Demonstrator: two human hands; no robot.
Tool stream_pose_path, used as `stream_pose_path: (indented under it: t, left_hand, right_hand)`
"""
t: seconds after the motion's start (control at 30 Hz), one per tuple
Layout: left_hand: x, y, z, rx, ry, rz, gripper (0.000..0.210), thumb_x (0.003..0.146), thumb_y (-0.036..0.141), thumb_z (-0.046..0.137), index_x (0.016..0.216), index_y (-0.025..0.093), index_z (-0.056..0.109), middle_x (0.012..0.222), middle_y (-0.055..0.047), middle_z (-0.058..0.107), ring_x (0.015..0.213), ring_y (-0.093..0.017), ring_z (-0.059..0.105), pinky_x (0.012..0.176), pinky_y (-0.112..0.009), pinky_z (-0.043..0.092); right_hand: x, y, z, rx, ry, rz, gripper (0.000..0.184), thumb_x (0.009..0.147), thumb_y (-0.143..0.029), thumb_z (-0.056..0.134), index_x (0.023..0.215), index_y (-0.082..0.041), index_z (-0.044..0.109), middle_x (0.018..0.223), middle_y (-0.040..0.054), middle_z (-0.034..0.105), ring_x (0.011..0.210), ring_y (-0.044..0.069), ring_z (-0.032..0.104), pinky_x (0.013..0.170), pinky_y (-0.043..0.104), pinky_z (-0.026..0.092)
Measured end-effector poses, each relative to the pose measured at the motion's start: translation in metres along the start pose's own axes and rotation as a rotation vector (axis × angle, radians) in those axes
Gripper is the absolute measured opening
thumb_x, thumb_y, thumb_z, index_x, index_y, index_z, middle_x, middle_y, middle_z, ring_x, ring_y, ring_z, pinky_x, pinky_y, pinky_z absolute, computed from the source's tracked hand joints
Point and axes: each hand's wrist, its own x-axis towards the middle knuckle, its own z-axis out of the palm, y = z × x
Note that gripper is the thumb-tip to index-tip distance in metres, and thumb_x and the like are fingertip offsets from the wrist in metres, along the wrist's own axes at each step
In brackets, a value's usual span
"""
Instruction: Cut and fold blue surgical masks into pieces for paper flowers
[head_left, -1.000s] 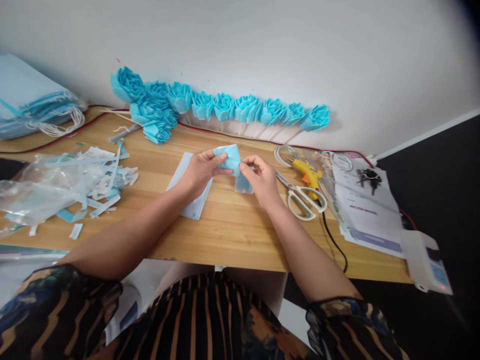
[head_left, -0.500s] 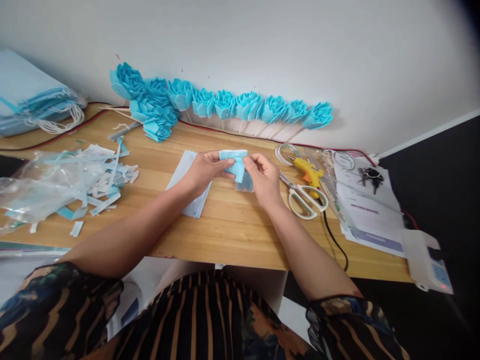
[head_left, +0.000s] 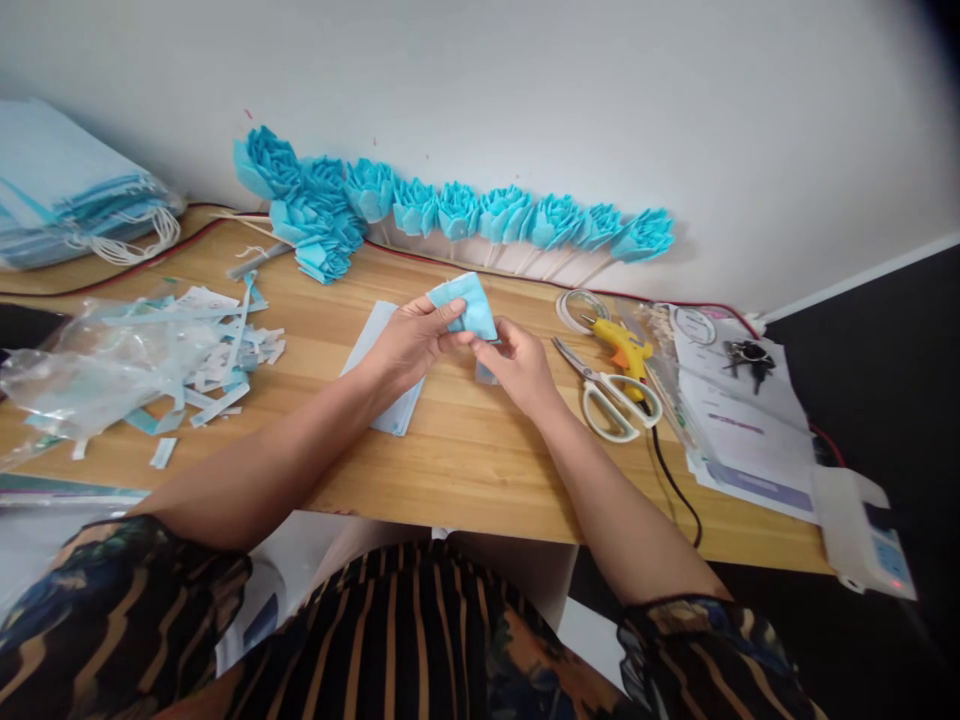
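A folded piece of light blue fabric [head_left: 471, 302] is held up over the middle of the table. My left hand [head_left: 411, 345] grips it, thumb flat on its front face and fingers behind. At its lower right edge, my right hand [head_left: 519, 365] pinches it between thumb and fingers. A small bluish-grey piece [head_left: 486, 375] shows just under my right hand, mostly hidden by it. Beneath my left hand and wrist lies a stack of pale blue folded sheets [head_left: 393, 412], partly covered.
Blue fabric flowers [head_left: 459, 208] on sticks lean along the wall. On the right are scissors [head_left: 621, 406], a yellow glue gun [head_left: 626, 348], a tape roll [head_left: 576, 312], papers [head_left: 739, 420] and keys [head_left: 750, 360]. Plastic bags [head_left: 105, 365] and fabric scraps [head_left: 221, 400] lie left.
The blue fabric has been tilted, its right side turned downward. My right hand has shifted from its right side to its lower edge, closer to my left hand.
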Motion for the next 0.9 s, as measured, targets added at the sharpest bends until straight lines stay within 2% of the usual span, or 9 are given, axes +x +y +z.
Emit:
stream_pose_path:
  t: [0.1, 0.2, 0.37, 0.53, 0.6, 0.7, 0.77, 0.9]
  left_hand:
    - [-0.002, 0.001, 0.003, 0.03, 0.006, -0.018, 0.006, 0.081, 0.017, 0.076, 0.083, 0.013, 0.072, 0.078, -0.001, 0.074, 0.066, -0.009, 0.067, 0.062, -0.018, 0.056]
    - [-0.003, 0.001, 0.005, 0.044, 0.019, -0.03, 0.005, 0.082, 0.017, 0.075, 0.082, 0.013, 0.072, 0.077, -0.002, 0.073, 0.063, -0.009, 0.067, 0.06, -0.019, 0.055]
    - [-0.003, -0.001, 0.003, 0.049, 0.019, -0.028, 0.004, 0.086, 0.016, 0.07, 0.083, 0.013, 0.072, 0.08, -0.003, 0.074, 0.066, -0.011, 0.068, 0.065, -0.02, 0.057]
    - [0.002, -0.002, -0.005, 0.063, 0.091, -0.009, 0.004, 0.085, 0.016, 0.07, 0.081, 0.015, 0.07, 0.077, -0.002, 0.074, 0.07, -0.011, 0.07, 0.069, -0.02, 0.059]
    - [0.005, -0.002, -0.008, 0.057, 0.116, 0.007, 0.005, 0.085, 0.016, 0.071, 0.08, 0.016, 0.07, 0.077, -0.001, 0.074, 0.072, -0.011, 0.071, 0.068, -0.019, 0.059]
    - [0.007, -0.001, -0.009, 0.033, 0.139, 0.018, 0.005, 0.085, 0.015, 0.071, 0.081, 0.018, 0.069, 0.079, 0.0, 0.075, 0.072, -0.01, 0.071, 0.065, -0.016, 0.059]
    - [0.006, -0.001, -0.008, 0.014, 0.148, 0.014, 0.004, 0.084, 0.015, 0.071, 0.082, 0.017, 0.069, 0.08, 0.0, 0.075, 0.071, -0.01, 0.07, 0.064, -0.016, 0.059]
    - [0.003, 0.001, -0.005, -0.004, 0.13, -0.014, 0.007, 0.082, 0.017, 0.074, 0.086, 0.014, 0.069, 0.085, -0.003, 0.075, 0.075, -0.011, 0.071, 0.066, -0.019, 0.059]
  right_hand:
    - [-0.001, -0.003, 0.0, -0.157, 0.035, -0.008, 0.015, 0.077, -0.035, 0.063, 0.079, -0.02, 0.064, 0.07, -0.001, 0.066, 0.065, 0.014, 0.058, 0.065, 0.028, 0.045]
    - [-0.002, -0.005, 0.0, -0.223, 0.066, -0.016, 0.016, 0.078, -0.035, 0.061, 0.072, -0.021, 0.062, 0.064, -0.0013, 0.062, 0.061, 0.014, 0.055, 0.061, 0.028, 0.041]
    - [-0.003, -0.001, 0.003, -0.361, 0.059, -0.093, 0.014, 0.081, -0.03, 0.058, 0.07, -0.021, 0.06, 0.067, -0.0002, 0.062, 0.064, 0.015, 0.055, 0.063, 0.028, 0.038]
    - [-0.001, -0.008, -0.002, -0.547, -0.049, -0.157, 0.014, 0.085, -0.023, 0.054, 0.075, -0.02, 0.063, 0.076, 0.0025, 0.068, 0.072, 0.017, 0.059, 0.064, 0.028, 0.035]
    - [0.002, -0.019, -0.016, -0.657, -0.13, -0.186, 0.018, 0.089, -0.024, 0.051, 0.081, -0.02, 0.067, 0.084, 0.0041, 0.071, 0.077, 0.019, 0.061, 0.064, 0.029, 0.034]
    - [-0.002, -0.032, -0.049, -0.767, -0.213, -0.13, 0.02, 0.091, -0.028, 0.054, 0.1, -0.022, 0.071, 0.095, 0.0044, 0.074, 0.082, 0.02, 0.064, 0.065, 0.03, 0.036]
    - [-0.014, -0.034, -0.075, -0.887, -0.211, -0.085, 0.021, 0.09, -0.026, 0.056, 0.104, -0.024, 0.072, 0.095, 0.0049, 0.075, 0.084, 0.021, 0.065, 0.067, 0.03, 0.039]
    - [-0.051, -0.019, -0.115, -1.213, -0.168, 0.064, 0.028, 0.087, -0.02, 0.058, 0.112, -0.016, 0.07, 0.097, 0.014, 0.072, 0.089, 0.029, 0.065, 0.072, 0.037, 0.044]
